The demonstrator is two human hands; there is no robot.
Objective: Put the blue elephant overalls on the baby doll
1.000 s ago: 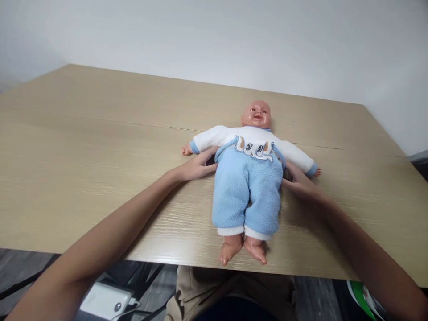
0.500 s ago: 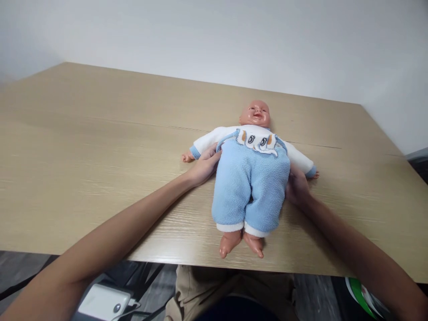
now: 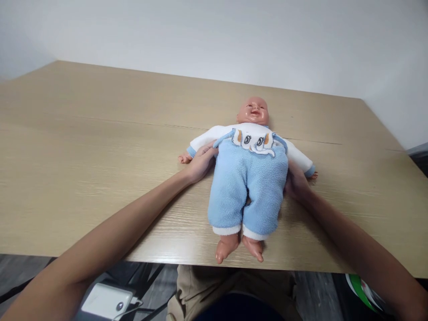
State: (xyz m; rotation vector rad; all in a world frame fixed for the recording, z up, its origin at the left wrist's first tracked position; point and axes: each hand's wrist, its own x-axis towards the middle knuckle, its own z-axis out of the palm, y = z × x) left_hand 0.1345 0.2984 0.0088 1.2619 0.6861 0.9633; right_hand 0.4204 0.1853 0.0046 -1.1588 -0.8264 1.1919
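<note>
A baby doll [image 3: 249, 178] lies on its back on the wooden table [image 3: 100, 147], head away from me, feet at the near edge. It wears a white top and fluffy light-blue dungarees with an elephant bib. My left hand [image 3: 199, 162] grips the dungarees at the doll's left side, under the arm, fingers curled on the fabric. My right hand [image 3: 296, 183] holds the other side of the dungarees at the waist; its fingers are partly hidden behind the cloth.
The table runs back to a white wall. Below the near edge I see my lap in khaki trousers [image 3: 200, 290], a white device with a cable [image 3: 107, 302] on the floor at left, and a green-and-white object [image 3: 363, 290] at right.
Both hands have closed in on the doll's sides and pulled the dungarees higher up its chest, so the bib sits nearer the chin. The doll shifted slightly left.
</note>
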